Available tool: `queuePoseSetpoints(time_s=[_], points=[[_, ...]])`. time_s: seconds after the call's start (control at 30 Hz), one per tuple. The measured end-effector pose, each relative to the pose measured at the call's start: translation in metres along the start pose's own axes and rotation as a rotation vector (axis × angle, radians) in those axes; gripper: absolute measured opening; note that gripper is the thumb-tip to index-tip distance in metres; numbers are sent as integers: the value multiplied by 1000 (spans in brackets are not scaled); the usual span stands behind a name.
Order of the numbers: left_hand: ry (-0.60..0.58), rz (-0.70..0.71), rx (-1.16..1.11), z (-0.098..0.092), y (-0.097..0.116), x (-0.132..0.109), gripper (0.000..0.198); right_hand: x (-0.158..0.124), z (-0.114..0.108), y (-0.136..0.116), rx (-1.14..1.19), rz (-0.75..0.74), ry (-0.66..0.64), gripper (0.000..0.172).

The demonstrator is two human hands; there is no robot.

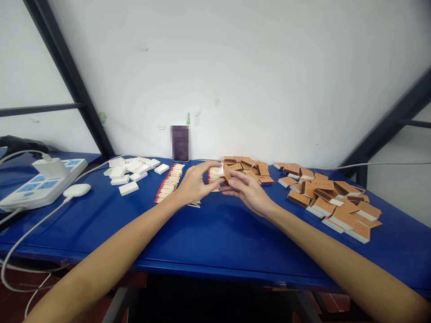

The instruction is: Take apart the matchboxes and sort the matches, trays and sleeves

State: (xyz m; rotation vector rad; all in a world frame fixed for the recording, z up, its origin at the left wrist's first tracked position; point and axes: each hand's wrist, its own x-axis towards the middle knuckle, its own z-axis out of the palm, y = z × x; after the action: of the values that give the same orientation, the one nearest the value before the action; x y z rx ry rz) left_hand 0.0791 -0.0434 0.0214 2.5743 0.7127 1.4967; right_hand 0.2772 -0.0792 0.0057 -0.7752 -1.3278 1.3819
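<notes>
Above the middle of the blue table, my left hand (pixel 194 183) pinches a white matchbox tray (pixel 221 171) between thumb and fingers. My right hand (pixel 248 190) is closed on a brown matchbox sleeve (pixel 226 174). Tray and sleeve meet end to end; how far one sits inside the other I cannot tell. Behind my left hand lies a row of red-tipped matches (pixel 171 181), and a second group of matches (pixel 212 174) shows partly between my hands. Brown matchbox sleeves (pixel 251 167) are heaped just beyond my right hand.
White trays (pixel 133 170) are piled at the back left. Partly open filled-looking matchboxes (pixel 332 199) spread over the right side. A phone (pixel 181 143) leans on the wall. A power strip (pixel 43 184) and white cables occupy the left end of the blue table (pixel 215 237).
</notes>
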Motion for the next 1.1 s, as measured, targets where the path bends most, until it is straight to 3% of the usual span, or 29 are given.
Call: queuePoseSetpoints(time_s=[0.23, 0.4, 0.53, 0.67, 0.77, 0.9, 1.1], points=[[-124, 4, -120, -6, 11, 7, 18, -3, 2, 5, -106, -77, -150, 48], [-155, 20, -90, -10, 8, 9, 8, -1, 0, 8, -294, -94, -117, 57], [-219, 25, -78, -12, 7, 9, 22, 0, 1, 11, -370, -213, -47, 56], [-284, -25, -114, -11, 5, 6, 49, 1, 3, 11, -304, -166, -46, 42], [-340, -29, -44, -10, 3, 3, 59, 2, 3, 10, -133, -122, 32, 38], [-366, -32, -1, -8, 2, 2, 41, 3, 1, 10, 2, -22, 59, 31], [-332, -76, 9, -9, -3, 3, 26, 4, -6, 11, -209, -15, 61, 46]])
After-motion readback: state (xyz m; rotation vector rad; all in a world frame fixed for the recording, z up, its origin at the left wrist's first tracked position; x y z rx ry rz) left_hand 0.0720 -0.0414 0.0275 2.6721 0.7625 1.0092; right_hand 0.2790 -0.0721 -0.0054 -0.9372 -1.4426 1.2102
